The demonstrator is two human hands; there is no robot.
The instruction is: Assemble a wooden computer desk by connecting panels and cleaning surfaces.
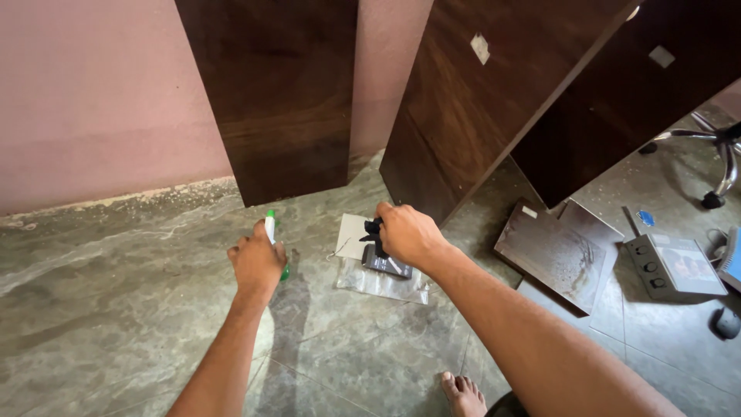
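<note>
My left hand (pixel 256 262) grips a small green bottle with a white nozzle (pixel 271 227), held upright just above the stone floor. My right hand (pixel 407 234) is closed on a dark piece of cloth (pixel 373 229). Under that hand a dark phone-like slab (pixel 386 265) lies on a clear plastic bag (pixel 378 282), with a white sheet (pixel 353 232) tucked beneath it. Dark wooden panels (pixel 282 93) lean against the pink wall right behind both hands.
A second large wooden panel (pixel 478 100) and a third (pixel 625 85) lean at the right. A small dark board (pixel 557 253) lies flat on the floor. A grey box (pixel 671 266), a chair base (pixel 714 162) and my bare foot (pixel 463 392) are nearby.
</note>
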